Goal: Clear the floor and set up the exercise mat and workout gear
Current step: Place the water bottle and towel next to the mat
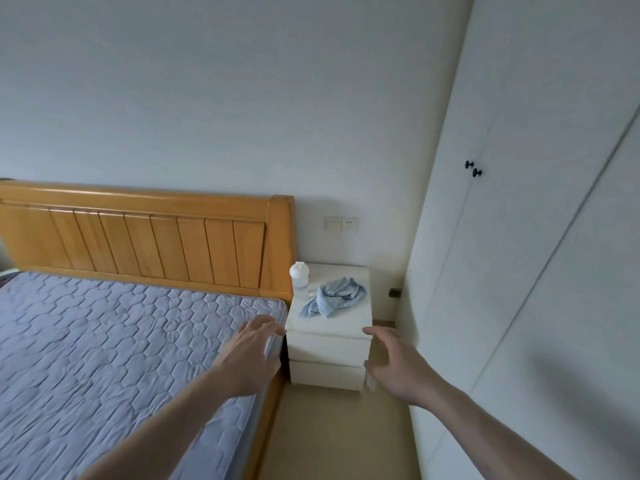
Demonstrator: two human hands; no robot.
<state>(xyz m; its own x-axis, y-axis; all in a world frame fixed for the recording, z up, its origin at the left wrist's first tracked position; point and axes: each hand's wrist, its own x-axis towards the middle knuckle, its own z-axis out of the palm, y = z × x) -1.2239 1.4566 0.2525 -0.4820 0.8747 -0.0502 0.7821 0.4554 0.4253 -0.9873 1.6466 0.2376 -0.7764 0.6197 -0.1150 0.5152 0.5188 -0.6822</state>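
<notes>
Both hands extended toward white nightstand (329,341), fingers spread wide, holding nothing: left hand (252,355) at its front-left corner, over mattress (121,341) edge; right hand (394,365) at its front-right corner. On top: crumpled blue towel (332,299) mid-surface; clear water bottle (299,280) at rear-left corner.

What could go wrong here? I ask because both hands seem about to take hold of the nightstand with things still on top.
If the nightstand is shifted or tilted, the bottle standing near its back left corner could topple or roll off. The loose blue towel could slide to the floor. The left hand reaches into the narrow gap beside the mattress, so its fingers might get pinched; the right hand is at the open side.
</notes>
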